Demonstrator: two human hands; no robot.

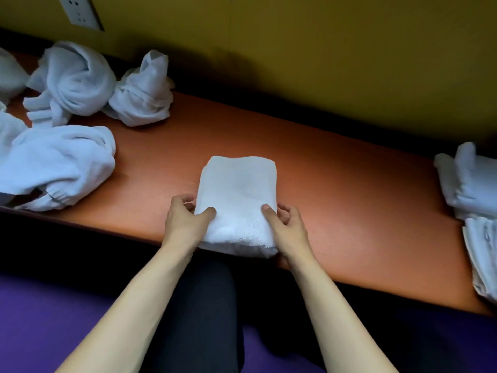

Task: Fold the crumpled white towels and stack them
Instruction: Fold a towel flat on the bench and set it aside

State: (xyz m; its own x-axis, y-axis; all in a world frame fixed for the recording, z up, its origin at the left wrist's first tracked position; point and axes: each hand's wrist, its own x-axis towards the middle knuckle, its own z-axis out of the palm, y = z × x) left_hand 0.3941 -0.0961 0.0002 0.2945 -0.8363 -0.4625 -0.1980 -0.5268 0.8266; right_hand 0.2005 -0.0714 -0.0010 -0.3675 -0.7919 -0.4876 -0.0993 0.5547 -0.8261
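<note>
A folded white towel [238, 189] lies as a neat thick rectangle at the near edge of the orange table [336, 184], slightly overhanging it. My left hand [185, 219] grips its near left side, thumb on top and fingers tucked along the edge. My right hand [286, 224] holds the near right side the same way. Several crumpled white towels lie at the left: one near the front [59, 165], one farther back [72, 82], and one by the wall [142, 95]. A stack of folded towels [470, 189] sits at the right edge.
A yellow wall with a white power socket [78, 12] runs behind the table. My dark-trousered legs and a purple surface [40, 319] lie below the table's front edge. Bare orange tabletop stretches between the held towel and the right stack.
</note>
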